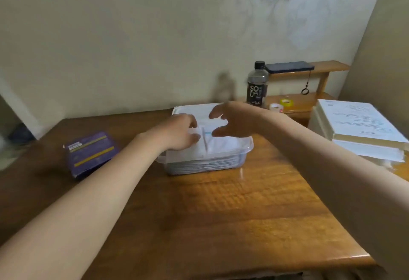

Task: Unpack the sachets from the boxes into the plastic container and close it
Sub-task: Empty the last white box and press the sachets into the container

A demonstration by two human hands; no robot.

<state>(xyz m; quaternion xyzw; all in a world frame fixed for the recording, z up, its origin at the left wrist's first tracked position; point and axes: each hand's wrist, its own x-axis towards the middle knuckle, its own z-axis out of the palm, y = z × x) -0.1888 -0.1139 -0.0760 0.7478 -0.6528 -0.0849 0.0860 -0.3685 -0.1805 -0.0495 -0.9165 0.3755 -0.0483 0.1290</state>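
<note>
Both arms fwd, L hand (181,132) palm down, fingers curled, R hand (231,120) thumb & fingers spread

Clear plastic container (205,162) sitting open mid-desk (221,213), sachets (223,147) white, stacking up to its rim. White lid (192,109) lying flat just behind. Purple box (91,153) lying flat, well left.

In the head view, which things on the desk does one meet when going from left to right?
purple box → plastic container → soda bottle → tape rolls → stack of papers
</note>
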